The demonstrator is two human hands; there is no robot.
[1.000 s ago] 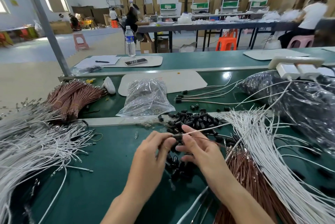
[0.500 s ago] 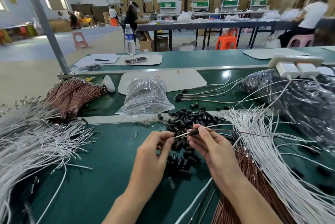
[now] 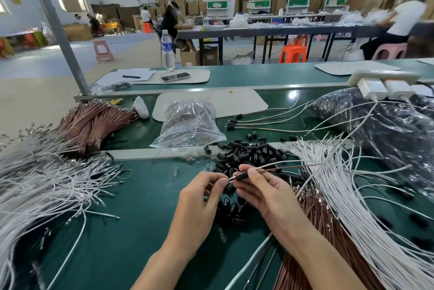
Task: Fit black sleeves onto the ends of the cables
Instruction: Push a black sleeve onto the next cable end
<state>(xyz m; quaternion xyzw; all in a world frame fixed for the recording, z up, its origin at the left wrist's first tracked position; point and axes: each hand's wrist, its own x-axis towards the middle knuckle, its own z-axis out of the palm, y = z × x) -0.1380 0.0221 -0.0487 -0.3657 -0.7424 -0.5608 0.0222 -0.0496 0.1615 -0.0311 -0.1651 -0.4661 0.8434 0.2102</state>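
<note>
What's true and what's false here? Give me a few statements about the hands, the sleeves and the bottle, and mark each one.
1. The right hand grips a black sleeve. True.
2. The left hand lies flat on the table. False: it pinches the cable tips that stick out of that sleeve.
3. The water bottle lies on its side. False: it stands upright.
4. A pile of loose sleeves lies just beyond the hands. True.

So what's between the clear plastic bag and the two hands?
Head view: the bench's pale rail and, in front of it, the left edge of the pile of loose black sleeves.
</note>
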